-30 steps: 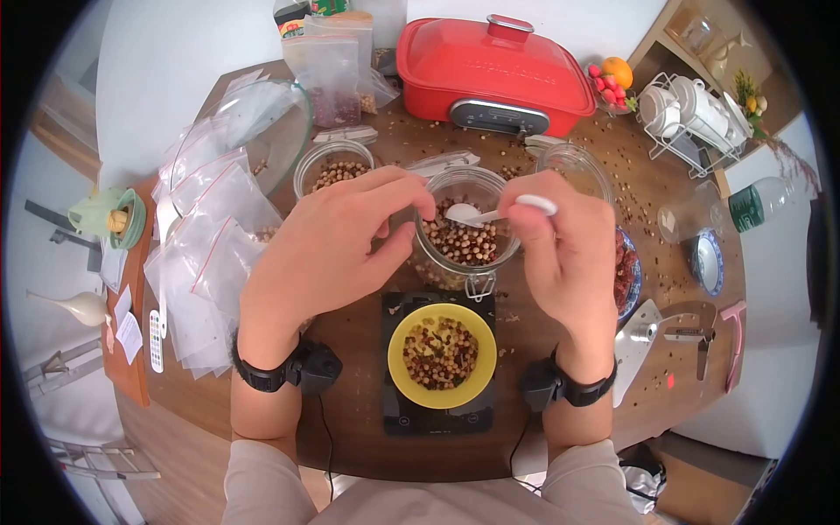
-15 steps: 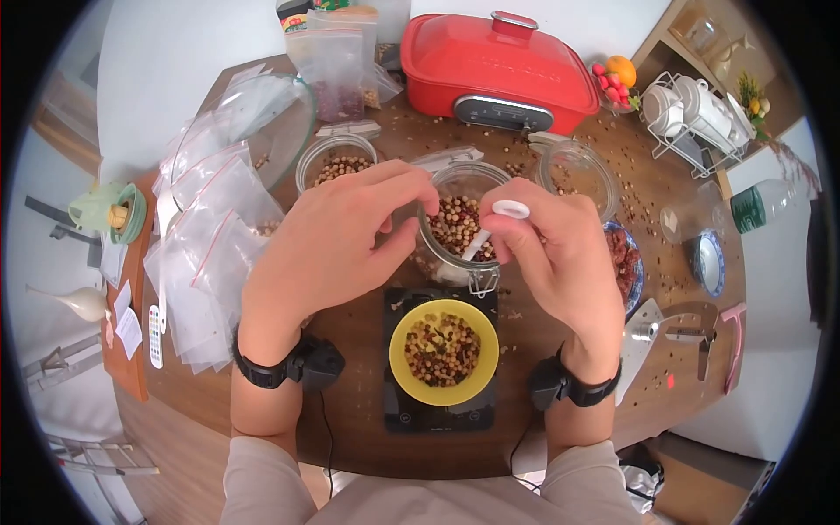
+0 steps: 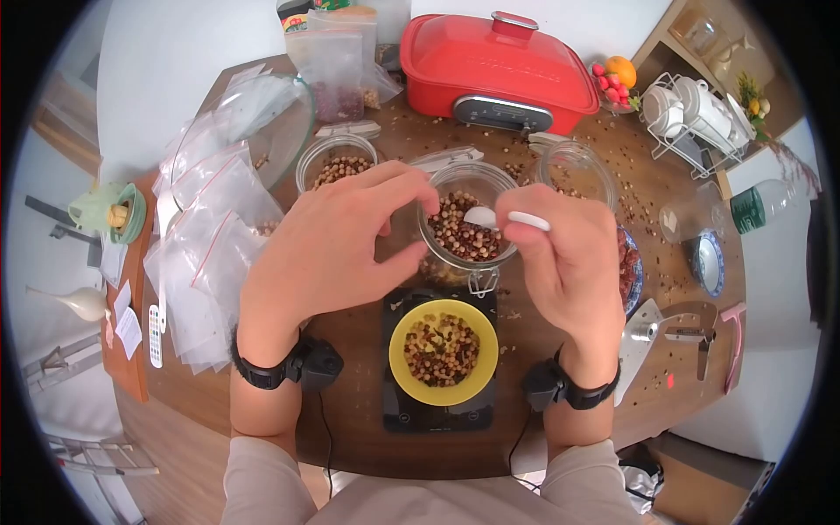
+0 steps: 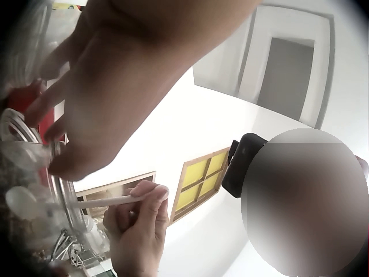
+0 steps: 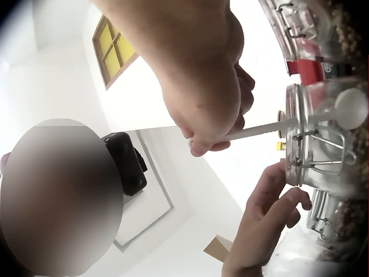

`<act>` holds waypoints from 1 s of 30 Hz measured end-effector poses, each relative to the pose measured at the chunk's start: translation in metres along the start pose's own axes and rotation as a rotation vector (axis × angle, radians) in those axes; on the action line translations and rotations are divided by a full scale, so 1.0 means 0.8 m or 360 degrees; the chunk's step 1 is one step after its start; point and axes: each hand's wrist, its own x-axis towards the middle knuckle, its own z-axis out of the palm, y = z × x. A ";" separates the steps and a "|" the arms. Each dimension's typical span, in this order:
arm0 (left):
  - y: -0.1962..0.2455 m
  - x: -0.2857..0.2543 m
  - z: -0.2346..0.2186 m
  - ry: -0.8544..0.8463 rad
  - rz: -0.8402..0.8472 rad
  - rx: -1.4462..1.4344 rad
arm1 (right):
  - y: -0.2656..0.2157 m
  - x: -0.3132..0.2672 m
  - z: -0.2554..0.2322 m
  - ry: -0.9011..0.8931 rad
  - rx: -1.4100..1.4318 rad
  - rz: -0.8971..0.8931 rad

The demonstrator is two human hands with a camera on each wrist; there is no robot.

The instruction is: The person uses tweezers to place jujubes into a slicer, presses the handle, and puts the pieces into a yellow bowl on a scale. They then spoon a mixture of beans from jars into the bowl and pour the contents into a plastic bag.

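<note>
My left hand [image 3: 341,236] holds the left side of a clip-top glass jar [image 3: 477,282], with fingertips at its rim. Mixed dried beans [image 3: 459,236], tan and dark red, lie inside the jar. A white plastic spoon [image 5: 259,131] is pinched by the handle in my right hand [image 3: 569,258]. Its bowl is inside the jar, over the beans, in the head view. Right in front of the jar, a yellow bowl [image 3: 444,395] with more of the same beans rests on a black kitchen scale [image 3: 437,422].
Behind stand a red electric cooker [image 3: 499,70] and two more glass jars, one with beans [image 3: 341,166]. Clear zip bags [image 3: 197,262] cover the left side. To the right are a blue-rimmed plate [image 3: 635,293], a metal spatula [image 3: 637,337] and scattered beans.
The spoon has dipped steeply into the jar and tipped back to a flatter angle, bowl in view again. My right hand turned with it; my left hand has stayed at the jar.
</note>
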 end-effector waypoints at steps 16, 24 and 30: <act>0.001 0.004 0.006 0.0074 -0.0028 0.0158 | 0.008 0.003 0.008 0.0225 0.0349 0.0890; -0.003 0.004 0.007 0.0058 -0.0014 0.0105 | 0.007 0.004 0.003 0.0360 0.0255 0.0565; -0.001 0.004 0.008 0.0079 -0.0014 0.0140 | 0.009 0.001 0.013 -0.0014 -0.0086 0.0207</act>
